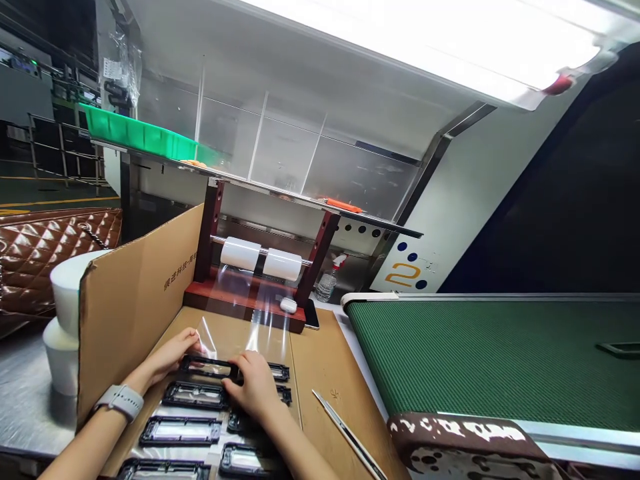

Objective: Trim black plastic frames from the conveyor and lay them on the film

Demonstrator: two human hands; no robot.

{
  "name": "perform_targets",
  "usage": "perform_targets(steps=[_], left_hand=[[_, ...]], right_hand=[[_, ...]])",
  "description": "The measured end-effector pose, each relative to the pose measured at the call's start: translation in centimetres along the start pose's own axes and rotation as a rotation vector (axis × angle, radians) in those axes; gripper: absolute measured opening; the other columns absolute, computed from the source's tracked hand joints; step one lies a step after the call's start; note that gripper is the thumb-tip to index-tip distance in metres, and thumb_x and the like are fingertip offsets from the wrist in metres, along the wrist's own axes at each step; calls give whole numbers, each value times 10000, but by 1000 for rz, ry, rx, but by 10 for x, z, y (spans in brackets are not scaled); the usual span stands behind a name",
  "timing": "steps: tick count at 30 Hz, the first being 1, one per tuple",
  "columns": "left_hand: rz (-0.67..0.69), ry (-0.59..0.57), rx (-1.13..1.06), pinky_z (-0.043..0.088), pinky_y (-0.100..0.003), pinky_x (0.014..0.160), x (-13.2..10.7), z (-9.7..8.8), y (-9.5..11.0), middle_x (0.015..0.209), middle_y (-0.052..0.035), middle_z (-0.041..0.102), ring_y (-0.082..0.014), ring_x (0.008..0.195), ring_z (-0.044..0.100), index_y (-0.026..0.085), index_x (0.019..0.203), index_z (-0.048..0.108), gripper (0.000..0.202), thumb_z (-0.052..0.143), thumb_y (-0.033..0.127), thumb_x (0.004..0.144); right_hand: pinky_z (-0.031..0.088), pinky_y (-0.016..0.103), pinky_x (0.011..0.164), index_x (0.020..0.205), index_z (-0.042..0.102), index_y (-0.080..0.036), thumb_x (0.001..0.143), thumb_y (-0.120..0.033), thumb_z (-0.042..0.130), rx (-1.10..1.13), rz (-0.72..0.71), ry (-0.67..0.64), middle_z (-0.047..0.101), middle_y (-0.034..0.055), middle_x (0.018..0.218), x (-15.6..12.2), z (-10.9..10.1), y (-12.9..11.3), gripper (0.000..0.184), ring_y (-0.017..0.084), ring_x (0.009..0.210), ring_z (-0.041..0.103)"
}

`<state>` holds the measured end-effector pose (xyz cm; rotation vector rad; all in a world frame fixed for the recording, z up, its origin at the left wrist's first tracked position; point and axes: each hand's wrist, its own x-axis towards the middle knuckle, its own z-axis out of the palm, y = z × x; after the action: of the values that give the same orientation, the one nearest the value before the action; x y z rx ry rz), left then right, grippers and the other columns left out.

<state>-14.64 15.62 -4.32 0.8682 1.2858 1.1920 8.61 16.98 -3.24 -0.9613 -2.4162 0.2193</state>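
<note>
Several black rectangular frames (181, 430) lie in rows on a cardboard sheet (327, 373). My left hand (173, 352) pinches the left end of the farthest frame (213, 366), where a strip of clear film (260, 313) comes down from the rolls. A grey watch sits on that wrist. My right hand (255, 383) lies fingers down on the right part of the same frame, pressing it. The film runs from two white rolls (260, 259) on a dark red stand (240, 300).
A green conveyor belt (490, 357) runs along the right. Long metal tweezers (345, 433) lie on the cardboard beside it. A cardboard wall (135, 293) stands at the left, with white foam rolls (65, 313) and a brown quilted bag (45, 250) behind. A green tray (140, 133) sits on the shelf above.
</note>
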Motion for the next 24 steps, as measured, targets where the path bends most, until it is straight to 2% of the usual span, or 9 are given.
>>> perform_targets(steps=[4, 8, 11, 14, 16, 18, 20, 22, 24], left_hand=[[-22, -12, -38, 514, -301, 579, -3, 0, 0, 737, 16, 615, -129, 592, 602, 156, 925, 590, 283, 515, 429, 924], [-23, -4, -69, 533, -333, 619, -8, 2, 6, 880, -39, 690, -155, 627, 653, 158, 1000, 568, 314, 529, 455, 905], [51, 48, -86, 541, -384, 752, -11, 6, 17, 1114, -109, 685, -211, 779, 713, 187, 1195, 473, 429, 531, 481, 888], [182, 140, -69, 499, -403, 892, -11, 10, 30, 1302, -159, 596, -240, 931, 709, 224, 1348, 329, 557, 471, 519, 898], [276, 231, -34, 443, -414, 989, -10, 12, 38, 1407, -185, 499, -254, 1089, 647, 226, 1399, 249, 598, 420, 523, 909], [361, 337, 28, 369, -425, 1068, -12, 12, 41, 1487, -206, 385, -267, 1254, 521, 206, 1420, 197, 624, 375, 518, 910], [429, 397, 123, 313, -430, 1108, -18, 13, 38, 1496, -207, 368, -278, 1325, 434, 180, 1398, 267, 621, 367, 526, 893], [467, 371, 247, 287, -447, 1123, -32, 15, 29, 1418, -173, 491, -294, 1316, 444, 181, 1300, 456, 566, 425, 536, 861], [476, 289, 377, 297, -480, 1114, -49, 19, 15, 1280, -110, 633, -311, 1254, 513, 229, 1151, 623, 464, 509, 533, 820]], right_hand=[[458, 295, 801, 1040, 665, -213, 738, -268, 766, -3, -2, -5, 645, 30, 913, -1, 1, 0, 323, 207, 899, 590], [461, 300, 808, 1036, 662, -209, 736, -266, 772, -11, 4, -11, 644, 33, 921, -1, 2, 0, 325, 209, 907, 587], [455, 318, 826, 1044, 651, -213, 739, -283, 770, -29, -1, -18, 643, 34, 930, 0, 4, -2, 335, 219, 932, 584], [452, 341, 841, 1061, 639, -217, 724, -310, 787, -20, -2, 0, 647, 38, 955, 1, -1, -3, 379, 231, 948, 584], [454, 352, 847, 1068, 633, -214, 746, -308, 771, 14, 30, 42, 655, 45, 979, -2, -13, 2, 363, 234, 948, 587], [455, 362, 857, 1090, 624, -204, 811, -263, 702, 41, 98, 95, 661, 57, 997, -13, -32, 16, 295, 234, 957, 592], [454, 376, 871, 1117, 615, -185, 862, -201, 605, 26, 193, 130, 664, 80, 1006, -36, -56, 39, 256, 242, 976, 596], [457, 395, 874, 1125, 615, -168, 872, -184, 545, -23, 303, 130, 662, 105, 1014, -67, -79, 65, 263, 264, 996, 597], [460, 404, 871, 1117, 619, -168, 862, -220, 541, -70, 418, 114, 660, 116, 1024, -102, -97, 87, 271, 282, 1008, 597]])
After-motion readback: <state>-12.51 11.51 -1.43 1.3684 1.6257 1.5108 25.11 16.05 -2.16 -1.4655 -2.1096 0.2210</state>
